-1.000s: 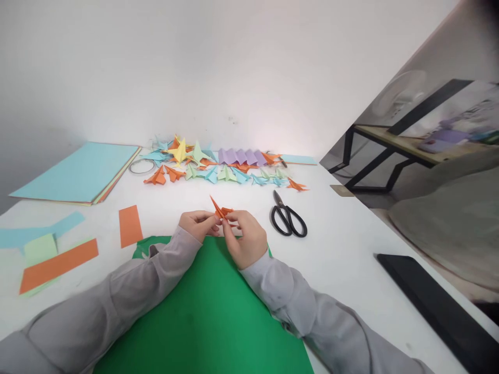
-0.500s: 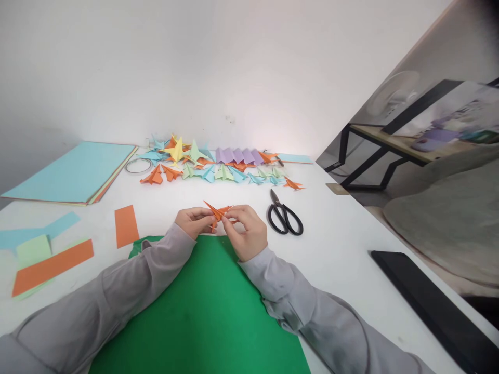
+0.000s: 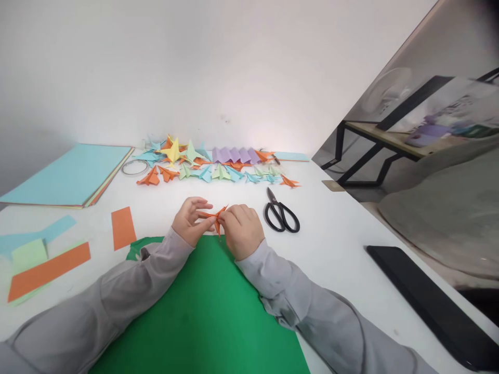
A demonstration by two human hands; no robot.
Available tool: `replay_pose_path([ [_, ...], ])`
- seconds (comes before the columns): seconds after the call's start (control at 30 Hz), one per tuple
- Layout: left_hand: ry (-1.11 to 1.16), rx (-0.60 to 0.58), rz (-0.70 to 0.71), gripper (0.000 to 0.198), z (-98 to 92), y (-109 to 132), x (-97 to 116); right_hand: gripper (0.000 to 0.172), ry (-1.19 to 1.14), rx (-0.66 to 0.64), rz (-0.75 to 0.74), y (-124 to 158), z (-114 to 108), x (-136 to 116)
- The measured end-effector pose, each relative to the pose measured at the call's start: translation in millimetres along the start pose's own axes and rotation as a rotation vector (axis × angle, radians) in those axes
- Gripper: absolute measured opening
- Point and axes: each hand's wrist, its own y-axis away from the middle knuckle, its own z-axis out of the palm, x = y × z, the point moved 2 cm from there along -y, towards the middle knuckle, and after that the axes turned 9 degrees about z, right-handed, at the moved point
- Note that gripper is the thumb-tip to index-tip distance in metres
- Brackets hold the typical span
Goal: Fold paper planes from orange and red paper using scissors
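Two bare hands in grey sleeves meet over a white table point(image 3: 331, 270), holding a small orange figure point(image 3: 217, 216) of folded paper between them. The right hand point(image 3: 244, 231) pinches its middle between thumb and curled fingers; the left hand point(image 3: 190, 221) holds the left part more loosely, thumb against the paper and fingers curved. The figure is thin, creased and sharp-tipped, like a narrow star. One spike points left between the left hand's thumb and fingers, one tip rises to the upper right, and another points down toward the person. Its long axis seems to run left to right, though fingers hide part of it.

Just below lies a green sheet point(image 3: 202, 311). Near the right hand, black-handled scissors point(image 3: 282, 212) point away from the person; an orange strip point(image 3: 123, 228) lies left of the left hand. Farther back, many colourful folded figures point(image 3: 221, 172) line the wall.
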Motion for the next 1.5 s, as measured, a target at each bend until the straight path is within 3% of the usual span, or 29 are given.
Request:
replay_pose_path([
  [0.1,-0.129,-0.12,0.132,0.019,-2.4,-3,0,0.022,0.005,-0.002,-0.025,0,0,1],
  [0.2,-0.192,-0.209,0.173,0.007,-4.3,-5,0,0.019,-0.028,0.012,-0.036,1,-1,3],
  [0.47,-0.252,-0.078,0.054,0.013,-7.8,-2,-3,0.009,-0.198,-0.002,0.006,1,-7,4],
  [0.53,-0.223,-0.039,0.036,0.013,-7.7,-3,0,0.008,-0.283,0.007,0.075,1,-10,5],
  [0.73,-0.164,0.029,0.009,0.013,-8.1,-6,5,0.033,-0.526,0.096,0.311,2,-10,14],
  [1.0,-0.157,0.075,0.015,0.012,-8.2,-7,7,0.027,-0.967,-0.033,0.822,8,6,21],
  [1.07,-0.145,0.072,0.022,0.011,-8.1,-7,6,0.025,-1.012,-0.12,0.921,8,9,23],
  [1.2,-0.143,0.032,0.009,0.008,-7.8,-6,3,0.028,-1.072,-0.243,1.028,7,12,27],
  [1.4,-0.151,-0.018,-0.022,0.009,-7.5,-4,-1,0.023,-1.14,-0.151,1.086,8,16,30],
  [1.5,-0.159,-0.005,-0.02,0.008,-7.8,-5,0,0.029,-1.23,-0.129,1.151,8,17,33],
])
